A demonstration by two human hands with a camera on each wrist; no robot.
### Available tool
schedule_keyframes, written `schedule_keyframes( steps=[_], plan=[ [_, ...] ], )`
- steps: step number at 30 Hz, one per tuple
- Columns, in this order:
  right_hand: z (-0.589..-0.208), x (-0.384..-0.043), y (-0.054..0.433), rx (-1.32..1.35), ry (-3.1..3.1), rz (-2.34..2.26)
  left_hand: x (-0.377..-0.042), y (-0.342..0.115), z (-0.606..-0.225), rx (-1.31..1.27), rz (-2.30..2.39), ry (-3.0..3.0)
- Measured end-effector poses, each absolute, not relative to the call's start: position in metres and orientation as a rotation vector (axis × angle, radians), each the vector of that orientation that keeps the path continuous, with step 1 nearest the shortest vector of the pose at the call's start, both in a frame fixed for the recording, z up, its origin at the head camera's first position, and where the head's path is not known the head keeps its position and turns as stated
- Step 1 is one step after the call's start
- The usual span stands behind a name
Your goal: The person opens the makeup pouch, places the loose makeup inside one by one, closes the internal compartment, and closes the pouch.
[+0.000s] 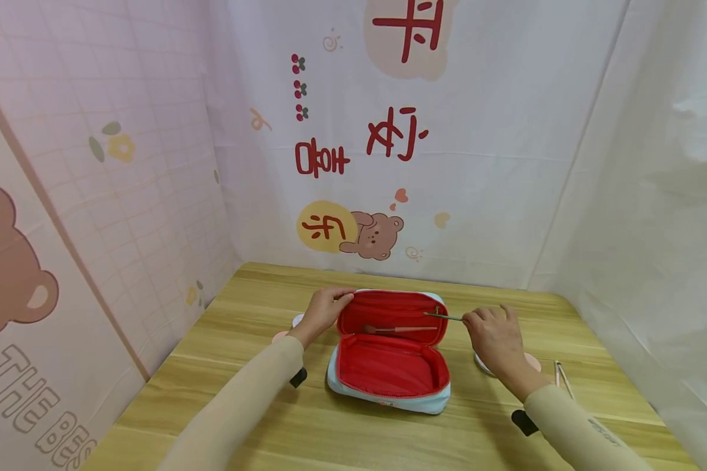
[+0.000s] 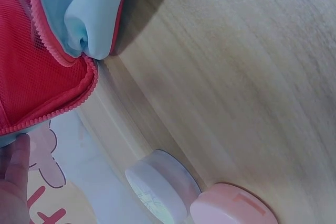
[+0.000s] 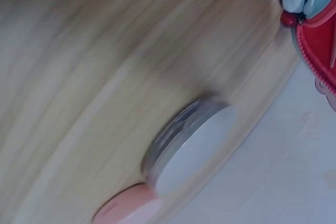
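Observation:
A light-blue cosmetic bag (image 1: 372,398) with a red lining lies unzipped on the table, its lid raised. My left hand (image 1: 324,311) holds the lid's upper left corner; in the left wrist view, fingertips of that hand (image 2: 16,182) touch the lid's edge. Against the inside of the lid lies a makeup brush (image 1: 409,329) with a pinkish handle. To the right of the lid, my right hand (image 1: 496,337) pinches a thin green-handled brush (image 1: 452,318) by one end, its other end pointing over the lid's lining. The right wrist view does not show this hand.
Left of the bag stand a white round container (image 2: 163,184) and a pink one (image 2: 231,208). On the right are a round white-topped container (image 3: 194,148), a pink container (image 3: 128,205) and slim sticks (image 1: 562,379). Printed curtains surround the wooden table (image 1: 330,438).

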State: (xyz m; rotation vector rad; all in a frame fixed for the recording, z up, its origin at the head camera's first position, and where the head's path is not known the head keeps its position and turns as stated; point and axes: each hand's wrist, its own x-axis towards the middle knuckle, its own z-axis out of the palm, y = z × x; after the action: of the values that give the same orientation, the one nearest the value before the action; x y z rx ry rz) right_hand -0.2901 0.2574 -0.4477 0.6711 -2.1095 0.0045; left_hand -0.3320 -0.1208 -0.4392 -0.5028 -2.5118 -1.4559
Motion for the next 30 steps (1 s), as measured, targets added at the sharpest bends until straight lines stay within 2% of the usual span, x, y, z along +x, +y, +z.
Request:
schedule_keyframes(
  steps=[16,30],
  plan=[
    [-0.448,-0.309,0.213,0.807,-1.986,-0.135,-0.332,-0.121,-0.441,-0.504,-1.434,-2.521],
    [-0.445,-0.318,0.185,0.819,-1.990,-0.295,-0.332,-0.121,-0.440,-0.497,-1.415,-2.521]
  ],
)
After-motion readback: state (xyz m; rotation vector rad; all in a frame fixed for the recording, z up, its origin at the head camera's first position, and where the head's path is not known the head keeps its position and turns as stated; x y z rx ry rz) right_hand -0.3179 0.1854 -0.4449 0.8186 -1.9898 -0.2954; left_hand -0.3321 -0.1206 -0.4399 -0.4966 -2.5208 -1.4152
